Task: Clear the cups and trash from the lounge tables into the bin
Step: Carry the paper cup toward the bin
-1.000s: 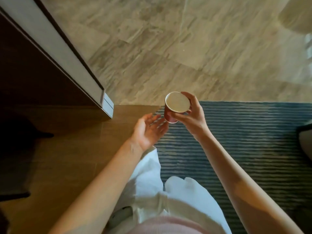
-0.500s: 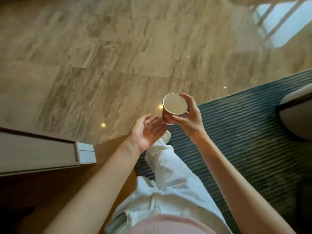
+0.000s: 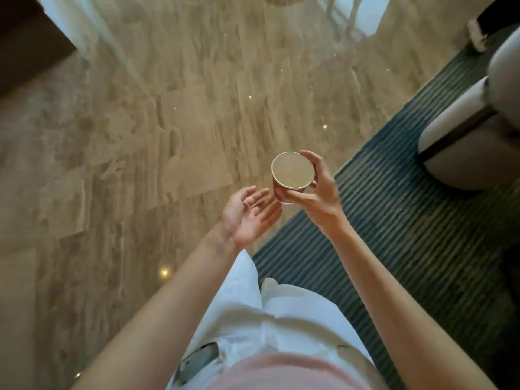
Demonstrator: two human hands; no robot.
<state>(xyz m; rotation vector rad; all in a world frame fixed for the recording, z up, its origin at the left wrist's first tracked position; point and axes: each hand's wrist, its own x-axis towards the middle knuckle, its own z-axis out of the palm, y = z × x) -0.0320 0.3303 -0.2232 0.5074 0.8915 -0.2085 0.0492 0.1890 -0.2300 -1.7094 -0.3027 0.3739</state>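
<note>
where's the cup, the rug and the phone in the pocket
cup (image 3: 292, 171): head view, on the inside seen through its open top
rug (image 3: 408, 215): head view, on a bare striped part right of the right hand
phone (image 3: 198, 361): head view, on the dark screen sticking out of the pocket

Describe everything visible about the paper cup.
The paper cup is small, dark red outside with a pale rolled rim and a plain tan inside that looks empty. It is held roughly upright in the air, mouth toward the camera, over the stone floor. The right hand grips its sides, fingers around the far side. The open left hand lies just beside its base.
</note>
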